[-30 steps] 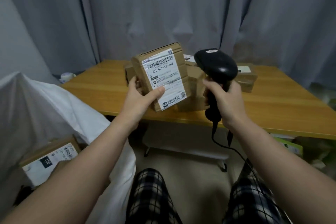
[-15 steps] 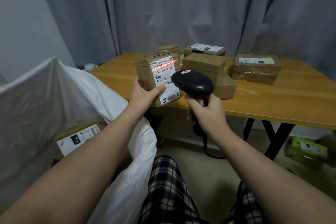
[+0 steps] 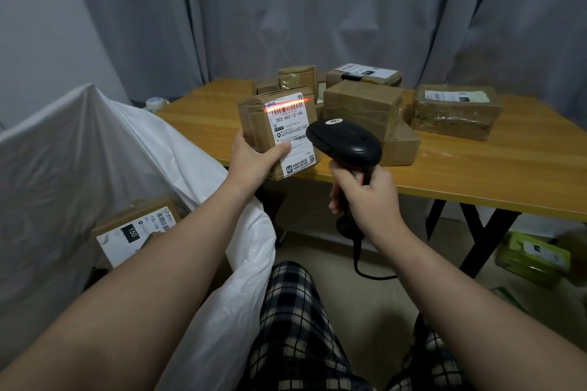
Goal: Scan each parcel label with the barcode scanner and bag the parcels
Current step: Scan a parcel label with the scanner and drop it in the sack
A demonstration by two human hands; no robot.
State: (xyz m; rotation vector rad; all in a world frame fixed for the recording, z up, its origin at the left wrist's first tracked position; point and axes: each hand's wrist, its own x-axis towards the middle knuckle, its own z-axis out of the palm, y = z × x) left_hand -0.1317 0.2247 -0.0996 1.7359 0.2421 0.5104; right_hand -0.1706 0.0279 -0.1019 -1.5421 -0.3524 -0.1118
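left hand (image 3: pixel 254 159) grasps a cardboard parcel (image 3: pixel 275 133) upright over the table (image 3: pixel 495 168) edge, thumb pressed on its label (image 3: pixel 290 130). right hand (image 3: pixel 368 197) is wrapped round the black scanner (image 3: pixel 344 144), red line across the top barcode. a white bag (image 3: pixel 104 174) at left holds another box (image 3: pixel 136 230).

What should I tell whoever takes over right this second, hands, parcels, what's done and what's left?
Left hand: holds the parcel upright, label toward the scanner.
Right hand: grips the barcode scanner; its red line lies across the label's top barcode.
White bag: at the left, one labelled parcel inside.
Wooden table: several parcels waiting.
Done: one parcel bagged.
Left: confirm this scan, which the view cannot show, bag this parcel, then scan and bag the table parcels.
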